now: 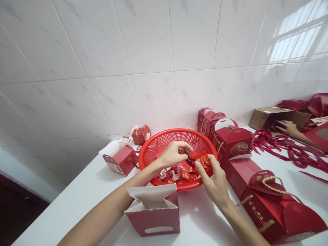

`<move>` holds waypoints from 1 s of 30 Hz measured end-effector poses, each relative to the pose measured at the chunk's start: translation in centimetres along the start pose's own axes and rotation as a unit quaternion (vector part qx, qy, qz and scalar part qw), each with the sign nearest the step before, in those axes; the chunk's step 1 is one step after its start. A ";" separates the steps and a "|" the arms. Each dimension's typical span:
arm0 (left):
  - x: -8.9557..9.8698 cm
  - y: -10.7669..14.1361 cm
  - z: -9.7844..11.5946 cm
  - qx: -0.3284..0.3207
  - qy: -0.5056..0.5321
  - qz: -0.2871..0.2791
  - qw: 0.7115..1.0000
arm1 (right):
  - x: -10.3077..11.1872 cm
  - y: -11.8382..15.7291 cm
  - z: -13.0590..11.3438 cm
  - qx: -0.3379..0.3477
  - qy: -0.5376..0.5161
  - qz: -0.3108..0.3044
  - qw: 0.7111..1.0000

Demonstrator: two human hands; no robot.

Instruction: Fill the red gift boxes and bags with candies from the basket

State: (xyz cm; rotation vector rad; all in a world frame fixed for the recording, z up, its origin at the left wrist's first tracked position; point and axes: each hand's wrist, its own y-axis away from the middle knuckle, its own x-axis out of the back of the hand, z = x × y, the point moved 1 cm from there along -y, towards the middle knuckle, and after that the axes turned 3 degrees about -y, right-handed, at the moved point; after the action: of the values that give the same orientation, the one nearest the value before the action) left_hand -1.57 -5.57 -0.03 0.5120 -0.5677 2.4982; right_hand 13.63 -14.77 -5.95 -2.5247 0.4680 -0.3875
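A red plastic colander [153, 143] holds a pile of wrapped candies [183, 174] in red and dark red wrappers. Over it, my right hand [215, 179] pinches a shiny red candy packet [202, 159] between thumb and fingers. My left hand [174, 153] has its fingers closed on a dark red wrapped candy [190, 160], right beside that packet. Below my left forearm stands a red paper gift box [155, 218], its top flaps apart and its pale inside showing.
Another red box [121, 159] and a small heart-ended box [139, 135] stand left of the colander. Several red gift boxes with rope handles [266, 201] line the right. Beyond lie dark red ribbons [289, 150] and a cardboard box [271, 118], with another person's hand [289, 128] reaching in.
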 end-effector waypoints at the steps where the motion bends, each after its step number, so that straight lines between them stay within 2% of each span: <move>1: 0.1 0.0 0.0 0.001 -0.011 0.017 1.000 | 0.0 0.0 0.0 0.001 -0.004 0.002 1.000; 3: 0.3 0.0 -0.1 0.008 -0.024 0.045 0.999 | 0.0 0.0 0.0 0.023 0.004 0.003 1.000; 8: 0.6 0.1 0.0 0.014 0.004 0.083 0.996 | 0.2 -0.1 -0.6 0.134 0.066 -0.027 0.988; 12: 0.6 0.1 -0.1 0.015 0.025 0.103 0.994 | 0.3 -0.3 -0.7 0.154 0.088 -0.046 0.983; 18: 0.8 0.5 0.1 0.024 0.102 0.051 0.993 | 0.1 -0.3 0.2 0.110 0.057 -0.017 0.992; 21: 1.1 0.7 -0.1 0.043 0.096 0.021 0.994 | 0.0 -0.3 0.6 0.083 0.031 0.002 0.996; 25: 1.1 0.8 -0.3 0.054 0.081 -0.060 0.993 | -0.1 -0.2 0.7 0.063 0.015 0.012 0.998; 30: 1.1 0.9 -0.2 0.043 0.067 -0.092 0.993 | 0.0 -0.1 0.6 0.037 -0.001 0.020 0.999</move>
State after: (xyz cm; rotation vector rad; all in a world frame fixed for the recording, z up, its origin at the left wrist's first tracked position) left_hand -3.00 -5.75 0.05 0.4043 -0.3454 2.3664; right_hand 13.83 -14.43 -6.42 -2.4396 0.4935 -0.3796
